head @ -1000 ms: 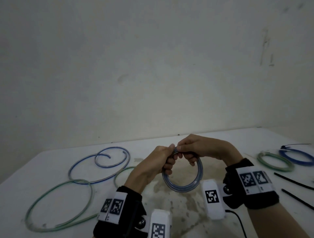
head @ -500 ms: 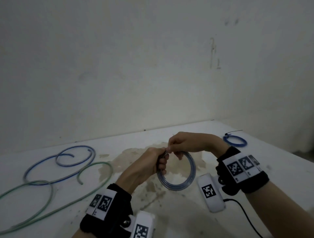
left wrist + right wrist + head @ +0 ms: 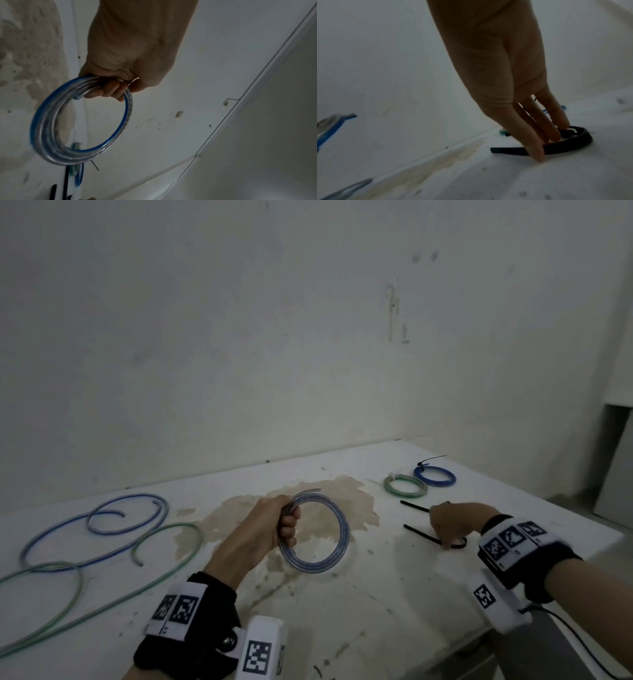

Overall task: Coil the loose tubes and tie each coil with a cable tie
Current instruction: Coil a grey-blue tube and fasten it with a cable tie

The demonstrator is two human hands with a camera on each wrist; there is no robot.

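My left hand [image 3: 274, 530] grips a coil of clear tube with a blue stripe [image 3: 344, 529] above the stained middle of the white table [image 3: 376, 611]. The left wrist view shows the fingers of that left hand [image 3: 109, 90] curled round the top of the coil [image 3: 39, 128]. My right hand [image 3: 448, 525] is down on the table to the right. Its straight fingertips [image 3: 537, 155] touch a curved black cable tie [image 3: 573, 147], which also shows in the head view [image 3: 421, 534]. A second black cable tie [image 3: 414, 506] lies just behind.
Two tied coils, one green [image 3: 406, 495] and one blue [image 3: 445, 481], lie at the back right. A loose blue tube [image 3: 130, 495] and a loose green tube [image 3: 174, 525] sprawl across the left of the table. The table's right edge runs close behind my right wrist.
My right hand has let go of the coil and gone down to the right onto the cable tie. The left hand now holds the coil alone. The view has swung right.
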